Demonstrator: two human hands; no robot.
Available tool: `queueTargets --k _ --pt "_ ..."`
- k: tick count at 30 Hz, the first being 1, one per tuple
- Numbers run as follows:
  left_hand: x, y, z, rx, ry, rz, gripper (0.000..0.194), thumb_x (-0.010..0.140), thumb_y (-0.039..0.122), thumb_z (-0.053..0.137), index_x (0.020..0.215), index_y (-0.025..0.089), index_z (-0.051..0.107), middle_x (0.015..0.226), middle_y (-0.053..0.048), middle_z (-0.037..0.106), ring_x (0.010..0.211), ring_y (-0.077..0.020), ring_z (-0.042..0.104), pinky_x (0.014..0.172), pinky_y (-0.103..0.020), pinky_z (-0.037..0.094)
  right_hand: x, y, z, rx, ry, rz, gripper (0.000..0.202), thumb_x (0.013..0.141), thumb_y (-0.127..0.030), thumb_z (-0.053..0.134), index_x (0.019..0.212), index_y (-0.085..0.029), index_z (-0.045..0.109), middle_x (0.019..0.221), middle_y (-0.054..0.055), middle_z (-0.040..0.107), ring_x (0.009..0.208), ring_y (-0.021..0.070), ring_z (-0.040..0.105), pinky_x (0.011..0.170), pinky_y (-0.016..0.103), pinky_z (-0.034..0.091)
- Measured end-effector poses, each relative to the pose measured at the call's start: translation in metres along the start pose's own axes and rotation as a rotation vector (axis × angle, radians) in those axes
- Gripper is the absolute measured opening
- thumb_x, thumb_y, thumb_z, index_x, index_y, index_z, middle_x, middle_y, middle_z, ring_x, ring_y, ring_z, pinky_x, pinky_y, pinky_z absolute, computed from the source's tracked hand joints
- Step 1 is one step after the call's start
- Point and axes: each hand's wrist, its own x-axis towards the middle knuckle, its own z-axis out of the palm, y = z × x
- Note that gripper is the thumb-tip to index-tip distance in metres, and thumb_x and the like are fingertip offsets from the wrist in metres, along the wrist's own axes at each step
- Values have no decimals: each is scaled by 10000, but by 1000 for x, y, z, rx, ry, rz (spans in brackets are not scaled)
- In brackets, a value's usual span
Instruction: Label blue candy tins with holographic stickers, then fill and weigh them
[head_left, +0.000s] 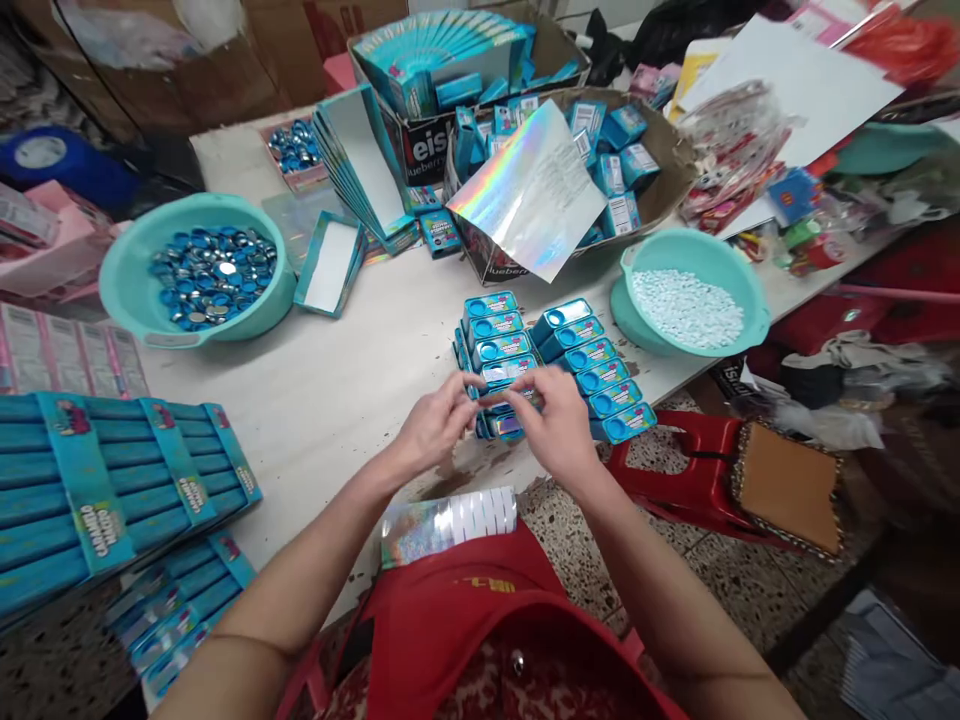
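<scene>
Small blue boxes with a round window in the top stand in two close rows, a left row and a right row. Over the near part of the left row, my left hand has its thumb and fingers pinched together. Across from it my right hand pinches too. A thin strip seems to stretch between the fingertips; its details are blurred. One box beneath has a shiny silvery strip over its top. Close to my body, a holographic sheet with strip-shaped marks lies at the table edge.
A turquoise basin of blue and silver discs stands left; another basin holds small white pieces, right. Behind are a carton of blue boxes and a holographic sheet. Stacked blue packs stand left, a red stool right.
</scene>
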Motion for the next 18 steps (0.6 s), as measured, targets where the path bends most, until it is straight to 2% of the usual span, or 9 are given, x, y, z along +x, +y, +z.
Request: queueTargets --k 3,7,10,13,15,16,17,18 --pt "38 0 -11 7 87 75 180 842 240 434 1019 205 436 599 70 521 526 -102 473 552 -223 379 39 11 13 -17 107 39 51 787 -246 617 774 -197 626 1016 85 537 1030 247 500 859 388 422" --pt "73 -15 -11 -53 155 54 106 803 229 453 892 211 400 561 79 490 500 -97 436 528 -216 349 72 24 31 -24 91 149 38 736 -191 621 703 -179 606 1015 94 517 1027 251 510 896 401 413" --pt "82 -29 -4 -193 194 19 116 811 275 451 875 216 374 551 89 461 472 -92 420 506 -210 351 78 31 38 14 117 195 66 711 -216 625 744 -185 578 947 71 529 933 231 533 857 386 428" --pt "78 -42 6 -48 255 -119 132 823 267 442 941 215 414 561 74 484 477 -114 459 524 -236 391 74 34 40 64 185 212 214 674 -256 652 838 -193 530 865 37 559 825 208 536 791 366 443" --pt "73 -50 17 128 363 -164 208 828 245 429 1031 206 456 689 11 595 596 -156 555 614 -293 453 71 35 41 94 194 219 224 675 -252 638 849 -198 509 833 27 578 776 196 537 757 351 448" --pt "69 -54 24 199 433 -132 275 832 237 418 1101 198 461 840 -42 646 729 -185 602 697 -333 475 71 36 41 102 192 216 202 685 -247 622 844 -200 505 823 25 585 762 193 539 748 348 450" --pt "66 -57 31 253 494 -69 354 838 233 405 1187 192 441 1040 -95 642 905 -216 609 796 -373 474 71 37 42 101 193 208 176 698 -240 604 839 -202 506 819 27 591 757 192 542 745 348 451" --pt "63 -60 39 298 534 3 431 846 232 390 1275 190 396 1233 -130 570 1083 -241 559 893 -406 446 72 37 43 89 198 197 148 713 -232 587 834 -202 508 823 32 596 764 195 546 751 354 453"
